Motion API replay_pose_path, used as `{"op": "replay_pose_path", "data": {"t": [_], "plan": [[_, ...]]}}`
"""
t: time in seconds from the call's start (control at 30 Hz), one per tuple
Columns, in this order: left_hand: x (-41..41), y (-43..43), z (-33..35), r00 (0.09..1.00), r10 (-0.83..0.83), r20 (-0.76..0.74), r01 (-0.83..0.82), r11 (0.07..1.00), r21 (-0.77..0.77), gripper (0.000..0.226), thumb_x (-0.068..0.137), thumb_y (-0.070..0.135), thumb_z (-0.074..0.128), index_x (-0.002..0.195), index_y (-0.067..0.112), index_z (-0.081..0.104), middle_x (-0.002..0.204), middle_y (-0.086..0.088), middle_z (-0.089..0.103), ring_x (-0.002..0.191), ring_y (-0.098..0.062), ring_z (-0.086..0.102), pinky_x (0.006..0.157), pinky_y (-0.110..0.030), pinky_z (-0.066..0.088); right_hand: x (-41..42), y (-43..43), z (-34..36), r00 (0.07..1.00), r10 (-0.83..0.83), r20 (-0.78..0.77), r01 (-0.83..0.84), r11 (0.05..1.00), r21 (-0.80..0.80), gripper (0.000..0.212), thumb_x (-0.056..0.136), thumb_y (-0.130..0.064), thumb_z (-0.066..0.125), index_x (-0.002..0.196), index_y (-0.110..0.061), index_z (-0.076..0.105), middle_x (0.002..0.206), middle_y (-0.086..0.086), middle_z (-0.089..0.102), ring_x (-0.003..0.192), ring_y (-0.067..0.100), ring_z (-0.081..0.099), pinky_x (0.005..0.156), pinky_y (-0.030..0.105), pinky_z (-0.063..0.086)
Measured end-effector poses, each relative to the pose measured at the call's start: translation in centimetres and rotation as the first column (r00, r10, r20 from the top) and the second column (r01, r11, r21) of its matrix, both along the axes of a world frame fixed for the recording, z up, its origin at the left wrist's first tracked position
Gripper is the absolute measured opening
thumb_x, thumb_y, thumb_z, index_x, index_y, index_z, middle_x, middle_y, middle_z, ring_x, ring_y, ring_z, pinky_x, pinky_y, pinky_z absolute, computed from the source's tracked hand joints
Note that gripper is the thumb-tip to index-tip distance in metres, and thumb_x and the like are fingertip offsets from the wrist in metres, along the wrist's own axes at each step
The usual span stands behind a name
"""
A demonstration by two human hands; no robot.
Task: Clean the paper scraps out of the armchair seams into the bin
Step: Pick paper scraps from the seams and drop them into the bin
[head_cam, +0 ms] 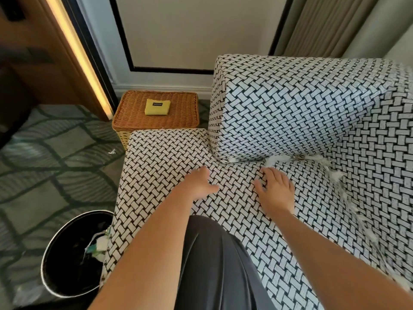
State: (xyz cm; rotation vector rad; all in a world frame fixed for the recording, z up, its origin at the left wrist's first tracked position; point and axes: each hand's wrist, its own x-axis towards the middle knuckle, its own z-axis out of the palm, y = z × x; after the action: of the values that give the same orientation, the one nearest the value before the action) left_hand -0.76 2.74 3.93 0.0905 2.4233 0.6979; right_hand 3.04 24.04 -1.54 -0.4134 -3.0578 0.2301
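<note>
Lining the edges of the armchair seat (169,157), the paper scraps (276,160) lie as white shreds in two runs. A short tuft sits in the seam at the seat's far edge, under the armrest (290,108), with its long axis along that seam. A longer, thinner line follows the seam on the seat's right side, against the backrest (380,175), and runs from the seat's far right corner toward its near right edge. The right hand (277,189) lies flat on the seat, fingers spread and empty, with its tips pointing at the tuft and just short of it. The left hand (199,184) is over the seat's middle with its fingers straight, thumb apart, holding nothing; I cannot tell whether it touches the fabric. The black bin (67,253) stands on the floor at the seat's near left corner, with paper inside.
</note>
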Motion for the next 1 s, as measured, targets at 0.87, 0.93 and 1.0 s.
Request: {"op": "replay_pose_path", "data": {"t": [0.87, 0.93, 1.0], "plan": [[-3.9, 9.4, -4.2, 0.913, 0.082, -0.401, -0.207, 0.938, -0.279, 0.047, 0.095, 0.047, 0.037, 0.125, 0.013, 0.051, 0.136, -0.010, 0.039, 0.127, -0.028, 0.036, 0.102, -0.045, 0.032, -5.6, 2.5, -1.1, 0.936, -0.342, -0.085, 0.333, 0.937, -0.109, 0.077, 0.085, -0.063, 0.040, 0.142, -0.015, 0.025, 0.146, 0.011, 0.032, 0.137, 0.027, 0.022, 0.112, 0.043, 0.015], [-3.9, 9.5, -4.2, 0.897, 0.125, -0.424, -0.253, 0.932, -0.260, 0.046, 0.094, 0.049, 0.039, 0.121, 0.014, 0.054, 0.132, -0.010, 0.041, 0.123, -0.027, 0.038, 0.099, -0.043, 0.032, -5.8, 2.7, -0.9, 0.942, -0.325, -0.087, 0.317, 0.944, -0.095, 0.071, 0.083, -0.064, 0.041, 0.137, -0.018, 0.035, 0.139, 0.007, 0.041, 0.131, 0.027, 0.030, 0.109, 0.043, 0.020], [-3.9, 9.7, -4.3, 0.886, 0.162, -0.434, -0.289, 0.926, -0.243, 0.047, 0.093, 0.051, 0.040, 0.119, 0.015, 0.056, 0.131, -0.009, 0.043, 0.122, -0.026, 0.038, 0.098, -0.042, 0.032, -6.1, 3.0, -0.6, 0.945, -0.316, -0.078, 0.309, 0.946, -0.093, 0.070, 0.081, -0.066, 0.043, 0.132, -0.019, 0.040, 0.135, 0.006, 0.044, 0.127, 0.027, 0.034, 0.106, 0.043, 0.023]]}}
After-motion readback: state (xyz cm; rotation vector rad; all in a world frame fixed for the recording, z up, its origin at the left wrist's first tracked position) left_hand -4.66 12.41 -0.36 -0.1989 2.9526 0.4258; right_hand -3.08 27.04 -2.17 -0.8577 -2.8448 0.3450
